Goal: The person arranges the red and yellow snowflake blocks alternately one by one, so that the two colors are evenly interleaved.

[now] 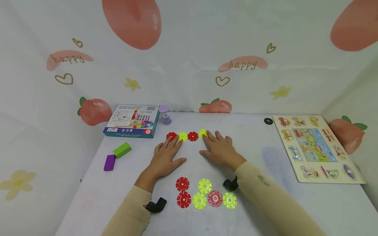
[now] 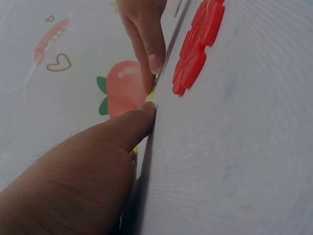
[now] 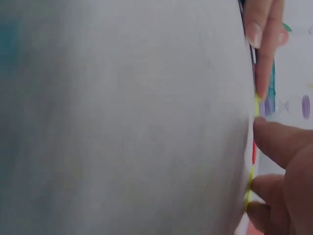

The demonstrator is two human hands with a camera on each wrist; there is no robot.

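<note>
Four notched plastic discs form a row across the upper middle of the table: a red disc (image 1: 170, 135), a yellow disc (image 1: 184, 135), another red disc (image 1: 193, 134) and a yellow disc (image 1: 202, 133) at the right end. My left hand (image 1: 166, 160) rests palm down with its fingertips over the two left discs. At the right end, my right hand (image 1: 220, 150) touches the yellow disc with its extended fingers, partly covering it. Both thumbs point inward, apart from each other. In the left wrist view, one red disc (image 2: 198, 49) lies beyond the thumb.
Nearer my body lie red discs (image 1: 180, 186), yellow discs (image 1: 203, 188) and a paler red disc (image 1: 215, 195). Left are a boxed toy (image 1: 131, 121), a purple sand timer (image 1: 166, 117), a green block (image 1: 122, 150) and a purple block (image 1: 109, 163). Right are a picture puzzle board (image 1: 284, 146) and a black round piece (image 1: 268, 121).
</note>
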